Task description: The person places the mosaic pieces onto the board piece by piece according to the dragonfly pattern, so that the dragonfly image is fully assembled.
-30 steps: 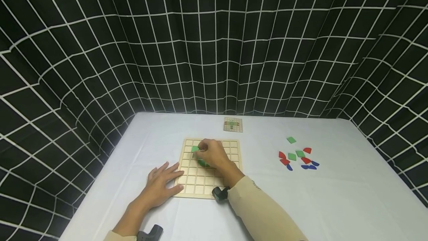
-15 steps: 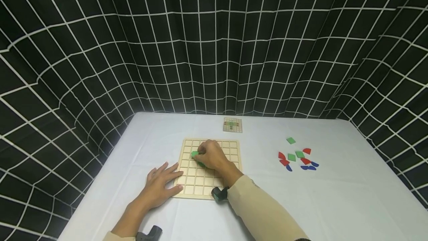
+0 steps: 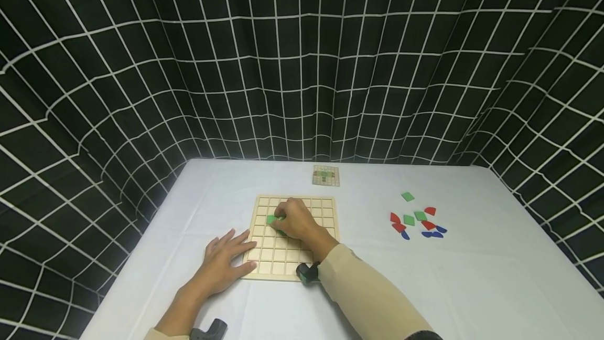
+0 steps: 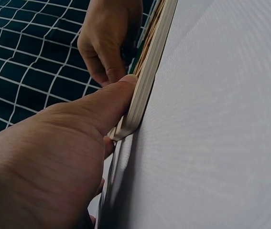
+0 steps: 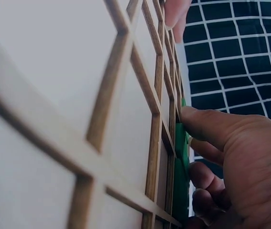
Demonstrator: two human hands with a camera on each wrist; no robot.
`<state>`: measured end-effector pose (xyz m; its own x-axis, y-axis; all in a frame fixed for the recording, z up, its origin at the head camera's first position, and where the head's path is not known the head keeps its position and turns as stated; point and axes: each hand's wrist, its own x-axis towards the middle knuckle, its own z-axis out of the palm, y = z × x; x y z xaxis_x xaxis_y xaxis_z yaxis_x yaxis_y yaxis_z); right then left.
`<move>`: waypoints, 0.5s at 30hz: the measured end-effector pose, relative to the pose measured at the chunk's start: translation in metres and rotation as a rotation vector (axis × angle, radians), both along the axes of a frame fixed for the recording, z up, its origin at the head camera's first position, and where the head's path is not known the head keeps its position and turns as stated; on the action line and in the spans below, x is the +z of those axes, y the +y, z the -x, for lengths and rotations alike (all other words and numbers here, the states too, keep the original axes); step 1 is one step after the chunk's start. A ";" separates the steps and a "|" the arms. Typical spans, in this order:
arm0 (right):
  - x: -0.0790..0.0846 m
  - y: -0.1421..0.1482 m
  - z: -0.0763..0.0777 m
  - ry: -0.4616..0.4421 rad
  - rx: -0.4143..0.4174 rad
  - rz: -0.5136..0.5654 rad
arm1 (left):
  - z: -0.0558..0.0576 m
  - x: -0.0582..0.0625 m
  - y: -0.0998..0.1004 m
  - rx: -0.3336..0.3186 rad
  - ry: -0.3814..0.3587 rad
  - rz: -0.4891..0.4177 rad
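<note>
A pale wooden board (image 3: 266, 267) with a raised square grid lies on the table. Over its upper middle, my right hand (image 3: 298, 220) pinches a small green square tile (image 3: 271, 219) with thumb and finger. More green (image 3: 281, 233) shows just below those fingers, partly hidden by the hand. In the right wrist view, the thumb touches the edge of the green pieces (image 5: 180, 186), which sit on the board's far cells. My left hand (image 3: 222, 262) lies with fingers spread at the board's left side, fingertips touching its edge. In the left wrist view its thumb (image 4: 102, 102) rests on the rim.
A small patterned card (image 3: 325, 176) lies behind the board. To the right, green squares (image 3: 408, 220), red quarter-round pieces (image 3: 430, 211) and blue rounded pieces (image 3: 405, 235) are scattered on the white tablecloth (image 3: 472, 277). A black curtain (image 3: 302, 83) with white lines surrounds the table.
The green square tile has shifted slightly toward me on the board, with my right fingers at it. The left hand has stayed in place. The head view has turned slightly.
</note>
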<state>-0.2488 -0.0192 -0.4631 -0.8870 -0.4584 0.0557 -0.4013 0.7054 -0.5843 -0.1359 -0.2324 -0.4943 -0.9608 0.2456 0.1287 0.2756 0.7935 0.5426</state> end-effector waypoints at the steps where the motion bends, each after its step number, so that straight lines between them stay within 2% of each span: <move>1: 0.000 -0.001 0.000 0.005 0.001 -0.006 | 0.000 0.000 0.000 0.001 0.000 -0.001; 5: -0.001 -0.001 0.000 0.021 -0.014 -0.024 | 0.000 -0.002 -0.001 0.001 0.005 0.000; 9: 0.006 0.001 -0.001 0.031 -0.018 0.029 | 0.000 -0.004 -0.001 -0.001 0.020 -0.005; 15: 0.035 0.011 -0.003 0.019 -0.031 0.131 | 0.000 -0.003 -0.001 -0.002 0.029 -0.015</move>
<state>-0.2455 -0.0084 -0.4279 -0.8987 -0.4188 0.1304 -0.3926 0.6355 -0.6648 -0.1363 -0.2334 -0.4977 -0.9561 0.2454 0.1603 0.2930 0.7849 0.5460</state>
